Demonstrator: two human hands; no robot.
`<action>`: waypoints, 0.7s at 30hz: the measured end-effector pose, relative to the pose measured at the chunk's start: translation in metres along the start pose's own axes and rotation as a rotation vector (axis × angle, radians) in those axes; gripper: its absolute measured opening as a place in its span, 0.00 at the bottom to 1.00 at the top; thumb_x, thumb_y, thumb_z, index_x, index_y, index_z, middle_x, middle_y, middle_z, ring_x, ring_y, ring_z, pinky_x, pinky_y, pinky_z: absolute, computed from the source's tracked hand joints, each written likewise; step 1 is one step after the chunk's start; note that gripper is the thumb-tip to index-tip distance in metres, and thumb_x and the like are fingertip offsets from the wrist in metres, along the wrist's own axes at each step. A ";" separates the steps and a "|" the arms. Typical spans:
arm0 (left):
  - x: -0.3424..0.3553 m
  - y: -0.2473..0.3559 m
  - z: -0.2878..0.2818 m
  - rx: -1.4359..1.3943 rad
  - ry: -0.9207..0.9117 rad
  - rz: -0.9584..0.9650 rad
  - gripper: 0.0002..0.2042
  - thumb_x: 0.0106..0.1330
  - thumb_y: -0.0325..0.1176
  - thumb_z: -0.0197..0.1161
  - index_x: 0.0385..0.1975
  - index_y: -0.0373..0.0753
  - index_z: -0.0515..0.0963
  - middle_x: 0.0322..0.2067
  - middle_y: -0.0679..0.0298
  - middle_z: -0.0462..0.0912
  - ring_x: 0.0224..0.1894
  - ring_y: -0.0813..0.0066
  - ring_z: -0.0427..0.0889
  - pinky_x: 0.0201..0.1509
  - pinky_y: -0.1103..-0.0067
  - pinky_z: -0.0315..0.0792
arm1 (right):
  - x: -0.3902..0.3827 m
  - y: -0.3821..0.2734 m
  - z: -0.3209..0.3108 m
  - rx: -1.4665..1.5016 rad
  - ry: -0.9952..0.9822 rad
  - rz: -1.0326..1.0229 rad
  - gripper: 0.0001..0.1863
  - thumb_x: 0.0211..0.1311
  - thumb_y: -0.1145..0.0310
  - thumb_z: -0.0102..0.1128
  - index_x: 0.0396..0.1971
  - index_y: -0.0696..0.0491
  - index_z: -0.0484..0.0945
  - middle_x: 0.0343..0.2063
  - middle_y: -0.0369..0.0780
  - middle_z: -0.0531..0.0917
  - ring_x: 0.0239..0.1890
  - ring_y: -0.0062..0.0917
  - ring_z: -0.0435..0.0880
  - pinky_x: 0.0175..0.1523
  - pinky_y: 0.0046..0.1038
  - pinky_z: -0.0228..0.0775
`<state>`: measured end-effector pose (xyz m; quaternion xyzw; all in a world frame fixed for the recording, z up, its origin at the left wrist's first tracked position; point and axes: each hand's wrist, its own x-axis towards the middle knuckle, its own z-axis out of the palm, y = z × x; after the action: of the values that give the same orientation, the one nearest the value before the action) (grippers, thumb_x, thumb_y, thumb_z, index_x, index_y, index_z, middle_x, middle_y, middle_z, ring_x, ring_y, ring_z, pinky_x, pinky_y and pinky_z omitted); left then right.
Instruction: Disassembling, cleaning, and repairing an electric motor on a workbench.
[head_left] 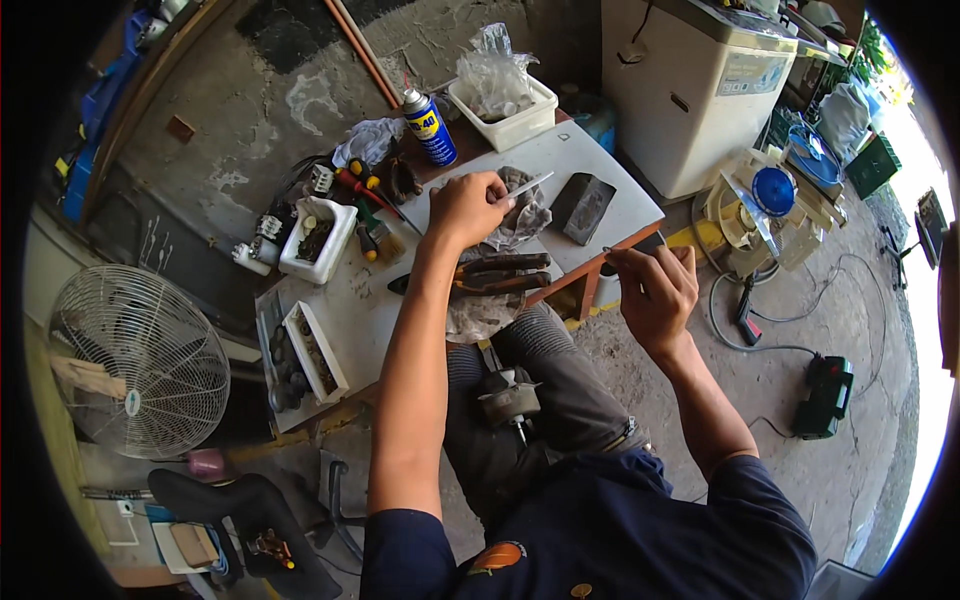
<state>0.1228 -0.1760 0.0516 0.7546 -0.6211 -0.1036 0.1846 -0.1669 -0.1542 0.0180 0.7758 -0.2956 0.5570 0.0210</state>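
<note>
My left hand (468,212) is closed over the worktable, pinching a thin pale strip (532,188) that points up and right. Under it lies a crumpled dirty rag (524,222). Off the table's right edge, my right hand (655,292) is raised with thumb and fingers pinched. A tiny dark bit shows at its fingertips, too small to name. Between the hands sits a dark rectangular block (583,208). Worn pliers (502,275) lie near the table's front edge on another stained cloth (482,318). A small motor (510,396) with a shaft rests between my thighs.
A blue and yellow spray can (430,128) and a white tub (520,120) with a plastic bag stand at the back. Screwdrivers (362,190) and white trays (318,240) of small parts occupy the left side. A large fan (140,360) stands left; a washing machine (700,90) stands behind right.
</note>
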 end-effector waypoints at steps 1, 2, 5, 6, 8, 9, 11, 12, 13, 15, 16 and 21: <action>0.000 0.002 0.002 0.005 -0.001 -0.008 0.07 0.69 0.36 0.68 0.38 0.40 0.85 0.30 0.62 0.90 0.31 0.59 0.85 0.39 0.64 0.77 | -0.003 0.000 0.000 0.010 -0.010 0.014 0.09 0.54 0.80 0.76 0.33 0.50 0.90 0.20 0.31 0.72 0.24 0.24 0.63 0.39 0.26 0.62; -0.002 0.000 0.001 0.011 0.000 -0.018 0.06 0.69 0.36 0.68 0.36 0.41 0.84 0.29 0.63 0.89 0.31 0.58 0.86 0.40 0.63 0.77 | -0.005 -0.001 0.000 0.023 -0.023 0.027 0.09 0.54 0.80 0.76 0.33 0.50 0.90 0.20 0.31 0.72 0.24 0.24 0.63 0.38 0.26 0.62; -0.012 -0.014 -0.018 -0.057 0.152 -0.030 0.06 0.69 0.36 0.69 0.36 0.41 0.84 0.29 0.64 0.89 0.31 0.58 0.86 0.39 0.63 0.77 | -0.006 -0.003 -0.006 0.026 -0.018 0.053 0.09 0.53 0.81 0.76 0.33 0.50 0.90 0.20 0.31 0.73 0.25 0.24 0.64 0.38 0.26 0.62; -0.020 -0.021 -0.027 -0.090 0.227 -0.035 0.07 0.68 0.36 0.69 0.36 0.41 0.84 0.29 0.64 0.89 0.31 0.58 0.86 0.39 0.63 0.77 | -0.007 -0.003 -0.010 0.026 -0.019 0.066 0.10 0.53 0.81 0.76 0.33 0.50 0.90 0.20 0.31 0.73 0.25 0.24 0.64 0.38 0.26 0.62; -0.044 -0.036 -0.050 -0.054 0.342 -0.105 0.06 0.68 0.36 0.70 0.36 0.41 0.84 0.29 0.65 0.89 0.31 0.57 0.86 0.38 0.64 0.77 | -0.014 0.001 -0.017 0.014 -0.034 0.091 0.10 0.53 0.82 0.76 0.33 0.51 0.90 0.20 0.31 0.73 0.26 0.24 0.65 0.39 0.25 0.63; -0.061 -0.048 -0.059 0.013 0.375 -0.165 0.06 0.68 0.36 0.70 0.36 0.41 0.84 0.29 0.65 0.89 0.30 0.58 0.86 0.37 0.64 0.77 | -0.019 0.008 -0.018 -0.004 -0.047 0.104 0.10 0.53 0.82 0.76 0.33 0.51 0.90 0.20 0.31 0.73 0.26 0.24 0.66 0.39 0.25 0.63; -0.107 -0.073 -0.076 0.090 0.452 -0.298 0.06 0.68 0.36 0.70 0.36 0.42 0.85 0.29 0.65 0.89 0.30 0.58 0.86 0.37 0.64 0.77 | -0.030 0.017 -0.023 0.015 -0.065 0.130 0.10 0.53 0.82 0.76 0.33 0.51 0.89 0.20 0.31 0.74 0.26 0.24 0.66 0.39 0.25 0.63; -0.127 -0.087 -0.084 0.155 0.513 -0.406 0.06 0.67 0.36 0.71 0.37 0.42 0.85 0.28 0.66 0.89 0.31 0.58 0.86 0.37 0.64 0.77 | -0.033 0.016 -0.021 0.005 -0.079 0.165 0.10 0.53 0.82 0.76 0.33 0.51 0.89 0.20 0.32 0.74 0.26 0.23 0.66 0.39 0.25 0.63; -0.136 -0.101 -0.089 0.160 0.519 -0.422 0.06 0.67 0.36 0.71 0.37 0.42 0.85 0.28 0.66 0.89 0.31 0.58 0.86 0.37 0.64 0.77 | -0.035 0.014 -0.017 0.020 -0.085 0.159 0.10 0.53 0.82 0.76 0.33 0.51 0.89 0.20 0.32 0.74 0.26 0.23 0.66 0.39 0.25 0.63; -0.153 -0.132 -0.097 0.214 0.504 -0.439 0.06 0.68 0.35 0.70 0.38 0.41 0.85 0.31 0.64 0.89 0.31 0.60 0.85 0.38 0.66 0.77 | -0.038 0.012 -0.009 0.053 -0.111 0.160 0.10 0.53 0.82 0.76 0.33 0.52 0.89 0.20 0.32 0.74 0.26 0.23 0.66 0.39 0.25 0.63; -0.158 -0.143 -0.099 0.239 0.494 -0.446 0.06 0.68 0.34 0.70 0.39 0.40 0.85 0.32 0.63 0.89 0.32 0.60 0.85 0.38 0.67 0.77 | -0.039 0.011 -0.006 0.066 -0.125 0.162 0.10 0.53 0.82 0.76 0.33 0.52 0.89 0.20 0.32 0.74 0.26 0.23 0.66 0.39 0.26 0.63; -0.139 -0.182 -0.121 0.574 0.663 -0.168 0.03 0.67 0.32 0.70 0.37 0.43 0.85 0.34 0.62 0.90 0.33 0.58 0.85 0.39 0.65 0.77 | -0.030 -0.010 0.004 0.136 -0.135 0.112 0.09 0.54 0.81 0.74 0.33 0.50 0.89 0.18 0.30 0.71 0.24 0.22 0.63 0.40 0.26 0.61</action>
<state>0.3041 0.0073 0.0780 0.8157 -0.4684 0.3057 0.1478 -0.1653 -0.1345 -0.0071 0.7936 -0.3005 0.5225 -0.0829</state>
